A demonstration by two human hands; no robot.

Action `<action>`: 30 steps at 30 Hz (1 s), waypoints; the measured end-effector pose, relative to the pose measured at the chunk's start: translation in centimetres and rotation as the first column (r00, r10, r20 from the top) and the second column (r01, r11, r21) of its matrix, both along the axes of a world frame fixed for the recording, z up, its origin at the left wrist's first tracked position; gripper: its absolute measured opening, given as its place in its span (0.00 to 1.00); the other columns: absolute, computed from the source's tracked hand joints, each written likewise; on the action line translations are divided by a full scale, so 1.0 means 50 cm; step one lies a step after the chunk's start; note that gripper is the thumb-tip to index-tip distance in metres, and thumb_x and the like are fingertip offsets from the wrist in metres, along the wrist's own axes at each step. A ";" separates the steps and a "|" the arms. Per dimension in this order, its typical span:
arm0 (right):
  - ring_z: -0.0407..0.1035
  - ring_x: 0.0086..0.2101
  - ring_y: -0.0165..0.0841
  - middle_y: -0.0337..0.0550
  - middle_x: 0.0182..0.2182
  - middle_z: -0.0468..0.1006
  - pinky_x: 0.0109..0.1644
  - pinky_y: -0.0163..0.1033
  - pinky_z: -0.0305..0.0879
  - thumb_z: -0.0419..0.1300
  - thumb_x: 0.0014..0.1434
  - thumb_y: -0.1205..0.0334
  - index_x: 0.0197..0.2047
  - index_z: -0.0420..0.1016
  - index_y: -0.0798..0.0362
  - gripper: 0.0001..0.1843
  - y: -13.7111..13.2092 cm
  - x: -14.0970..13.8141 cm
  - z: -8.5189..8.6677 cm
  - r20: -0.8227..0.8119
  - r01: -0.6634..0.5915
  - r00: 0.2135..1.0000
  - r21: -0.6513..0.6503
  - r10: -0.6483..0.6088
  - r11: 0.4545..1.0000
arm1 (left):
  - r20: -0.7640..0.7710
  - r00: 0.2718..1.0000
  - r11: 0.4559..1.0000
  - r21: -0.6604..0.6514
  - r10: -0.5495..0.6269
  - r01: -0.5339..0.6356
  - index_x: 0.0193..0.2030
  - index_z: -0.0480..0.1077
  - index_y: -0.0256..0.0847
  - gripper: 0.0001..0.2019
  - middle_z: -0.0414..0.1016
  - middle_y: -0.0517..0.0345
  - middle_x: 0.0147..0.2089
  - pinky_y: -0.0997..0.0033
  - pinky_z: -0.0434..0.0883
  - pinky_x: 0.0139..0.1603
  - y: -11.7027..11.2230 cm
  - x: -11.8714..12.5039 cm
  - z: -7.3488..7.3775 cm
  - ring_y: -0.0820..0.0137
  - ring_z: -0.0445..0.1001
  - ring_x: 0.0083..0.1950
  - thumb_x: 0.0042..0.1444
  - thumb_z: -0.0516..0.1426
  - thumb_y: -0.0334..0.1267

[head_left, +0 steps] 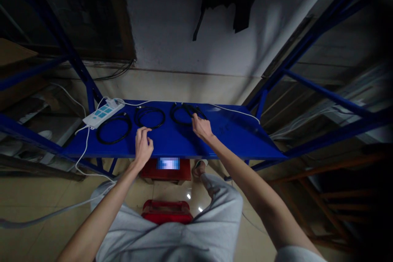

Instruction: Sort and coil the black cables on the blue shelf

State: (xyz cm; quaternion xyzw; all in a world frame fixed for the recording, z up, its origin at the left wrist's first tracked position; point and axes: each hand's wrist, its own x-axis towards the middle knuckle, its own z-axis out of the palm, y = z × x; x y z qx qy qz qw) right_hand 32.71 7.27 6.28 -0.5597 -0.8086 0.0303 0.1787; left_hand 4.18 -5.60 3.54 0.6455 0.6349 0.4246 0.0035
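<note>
A blue shelf carries several black cables wound into loops. One coiled cable lies at the left, and a second coil sits to its right. My right hand is closed around part of a third black cable, gripping it at its right side; the exact hold is partly hidden by the fingers. Just in front of the second coil hovers my left hand, its fingers bent but apart, with nothing visible in it.
At the shelf's left end lies a white power strip with blue sockets; its white cord hangs over the front edge. Blue posts frame both sides. Below stands a red stool bearing a blurred, lit screen.
</note>
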 end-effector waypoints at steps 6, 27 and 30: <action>0.75 0.37 0.40 0.55 0.45 0.80 0.38 0.38 0.57 0.46 0.73 0.56 0.57 0.70 0.50 0.18 -0.118 -0.099 0.024 0.083 -0.324 0.941 -0.073 0.329 0.943 | -0.197 0.878 0.899 -0.117 -0.437 0.422 0.66 0.61 0.40 0.30 0.61 0.44 0.69 0.52 0.58 0.72 0.073 0.074 0.050 0.54 0.58 0.72 0.55 0.58 0.28; 0.47 0.15 0.20 0.28 0.14 0.57 0.20 0.31 0.45 0.68 0.57 0.46 0.22 0.59 0.51 0.26 0.004 -0.003 0.310 -0.874 -0.682 0.487 -0.375 0.007 0.628 | 0.565 0.730 0.820 -0.156 -0.384 0.552 0.28 0.63 0.38 0.11 0.59 0.72 0.14 0.80 0.58 0.18 0.256 0.069 0.364 0.82 0.57 0.13 0.50 0.64 0.34; 0.63 0.22 0.26 0.32 0.15 0.61 0.29 0.32 0.61 0.67 0.58 0.47 0.21 0.61 0.52 0.25 -0.012 0.000 0.312 -0.829 -0.711 0.550 -0.398 0.105 0.579 | 0.486 0.773 0.799 -0.218 -0.408 0.560 0.22 0.61 0.40 0.14 0.60 0.68 0.12 0.80 0.58 0.18 0.229 0.032 0.351 0.79 0.62 0.13 0.50 0.62 0.33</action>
